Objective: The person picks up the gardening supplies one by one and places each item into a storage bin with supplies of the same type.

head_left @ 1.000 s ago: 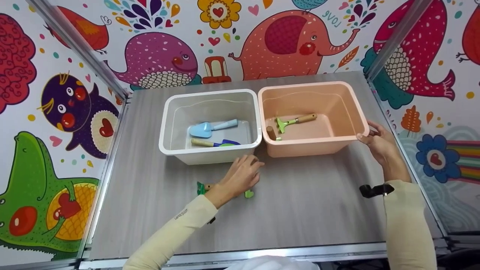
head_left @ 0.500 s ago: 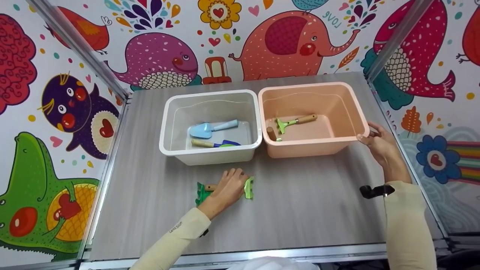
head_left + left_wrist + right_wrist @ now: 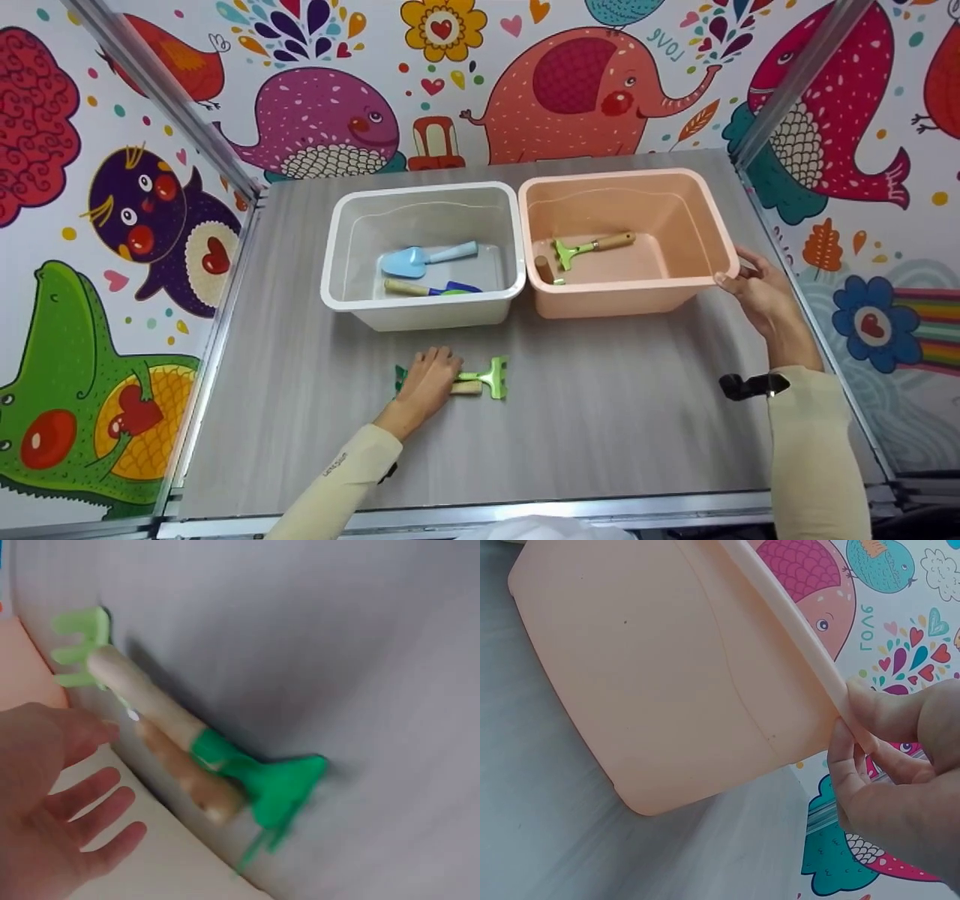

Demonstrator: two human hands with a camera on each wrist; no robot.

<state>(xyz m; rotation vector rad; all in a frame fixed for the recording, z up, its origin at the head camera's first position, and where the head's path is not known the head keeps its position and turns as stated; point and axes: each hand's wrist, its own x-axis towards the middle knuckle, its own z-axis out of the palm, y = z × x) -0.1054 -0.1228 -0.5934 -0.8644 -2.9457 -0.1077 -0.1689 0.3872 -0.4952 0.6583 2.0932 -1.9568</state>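
My left hand (image 3: 427, 382) is above two small hand rakes lying side by side on the table, its fingers relaxed and holding nothing in the left wrist view. One is a light green rake (image 3: 496, 377) with a brown wooden handle (image 3: 176, 765). The other, a dark green rake (image 3: 281, 784), has a paler wooden handle and points the opposite way; in the head view the hand covers most of it. At the right, my right hand (image 3: 761, 289) pinches the front corner of the peach bin's rim (image 3: 821, 660) between thumb and fingers.
A white bin (image 3: 420, 304) stands beside the peach one, holding a light blue trowel (image 3: 409, 262) and a wooden-handled tool (image 3: 409, 288) with a blue part. Inside the peach bin lie a light green rake (image 3: 574, 249) and another wooden handle (image 3: 544, 268). Printed walls surround the table (image 3: 600, 420).
My left hand has moved from near the white bin's front down and left over the rakes, uncovering the light green rake's head. The right hand keeps its place on the peach bin's rim.
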